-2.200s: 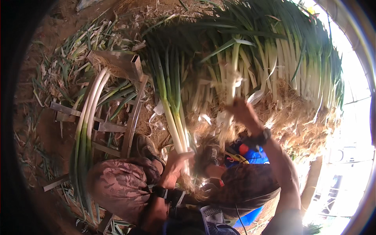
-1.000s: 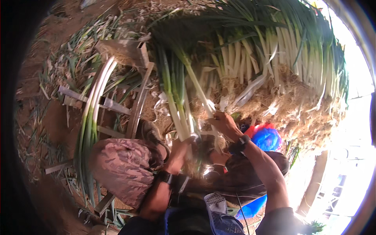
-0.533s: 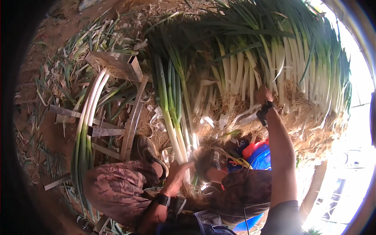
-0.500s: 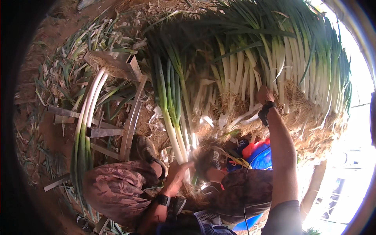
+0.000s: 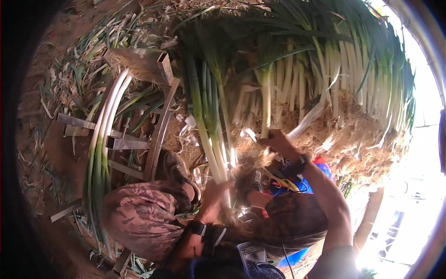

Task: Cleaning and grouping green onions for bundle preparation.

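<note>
Near my lap, my left hand (image 5: pixel 215 193) is closed around the white lower ends of several long green onions (image 5: pixel 209 149), whose green leaves point away from me. My right hand (image 5: pixel 280 143) is closed at the root end of a single long green onion (image 5: pixel 266 100), to the right of that bunch. This stalk's leaves run back among the large heap of green onions (image 5: pixel 346 69), whose shaggy roots face me. Blurred roots hang between my two hands. My left fingers are partly smeared by motion.
At the left stands a metal frame (image 5: pixel 158 130) with several green onions (image 5: pixel 107 116) laid across it. Cut leaves and peelings (image 5: pixel 104 46) litter the ground at the far left. A blue and red bag (image 5: pixel 304 187) lies by my right knee. My shoe (image 5: pixel 175 168) is beside the frame.
My right hand has come back toward me and left from the heap, drawing a green onion by its root end. My left hand still grips its bunch, shifted only slightly.
</note>
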Demonstrator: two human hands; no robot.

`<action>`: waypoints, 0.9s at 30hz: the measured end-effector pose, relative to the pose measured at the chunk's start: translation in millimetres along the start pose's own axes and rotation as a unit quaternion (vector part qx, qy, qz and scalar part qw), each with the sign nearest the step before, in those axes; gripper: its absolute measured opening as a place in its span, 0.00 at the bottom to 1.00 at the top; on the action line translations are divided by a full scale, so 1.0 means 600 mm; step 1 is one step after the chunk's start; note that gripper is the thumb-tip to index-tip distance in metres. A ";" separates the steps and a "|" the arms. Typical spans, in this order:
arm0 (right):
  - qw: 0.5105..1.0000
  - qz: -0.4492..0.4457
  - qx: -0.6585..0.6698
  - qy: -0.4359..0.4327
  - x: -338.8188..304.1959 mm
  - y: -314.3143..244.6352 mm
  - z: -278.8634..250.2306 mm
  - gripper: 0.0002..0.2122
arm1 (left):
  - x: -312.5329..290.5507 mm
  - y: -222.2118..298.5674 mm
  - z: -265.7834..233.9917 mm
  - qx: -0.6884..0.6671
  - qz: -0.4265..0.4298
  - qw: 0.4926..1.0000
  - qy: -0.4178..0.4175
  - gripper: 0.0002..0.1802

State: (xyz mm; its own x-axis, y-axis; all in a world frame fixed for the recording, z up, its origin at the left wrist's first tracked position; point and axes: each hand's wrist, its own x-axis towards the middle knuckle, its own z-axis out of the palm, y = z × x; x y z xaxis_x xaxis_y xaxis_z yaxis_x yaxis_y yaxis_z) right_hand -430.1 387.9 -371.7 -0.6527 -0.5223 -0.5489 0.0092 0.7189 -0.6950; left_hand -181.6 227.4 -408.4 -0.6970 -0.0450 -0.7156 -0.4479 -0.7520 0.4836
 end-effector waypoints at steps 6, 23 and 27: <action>0.991 -0.019 -0.125 0.037 0.043 -0.026 0.005 0.14 | -0.004 0.005 0.000 -0.027 -0.012 1.000 0.009 0.12; 0.833 0.148 -0.382 0.371 0.199 0.017 -0.154 0.18 | 0.024 -0.028 0.020 0.015 -0.052 0.997 0.056 0.13; 0.898 0.118 -0.276 0.321 0.165 -0.031 -0.150 0.16 | -0.002 0.014 0.018 0.012 -0.065 0.997 0.040 0.14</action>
State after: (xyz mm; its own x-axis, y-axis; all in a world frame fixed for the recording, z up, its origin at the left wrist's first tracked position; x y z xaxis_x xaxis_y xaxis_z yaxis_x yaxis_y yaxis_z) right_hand -563.0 364.1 -370.9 -0.9858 -0.0810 -0.1472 -0.0571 0.9854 -0.1603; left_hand -190.7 228.5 -398.0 -0.5858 -0.0002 -0.8105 -0.5454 -0.7396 0.3944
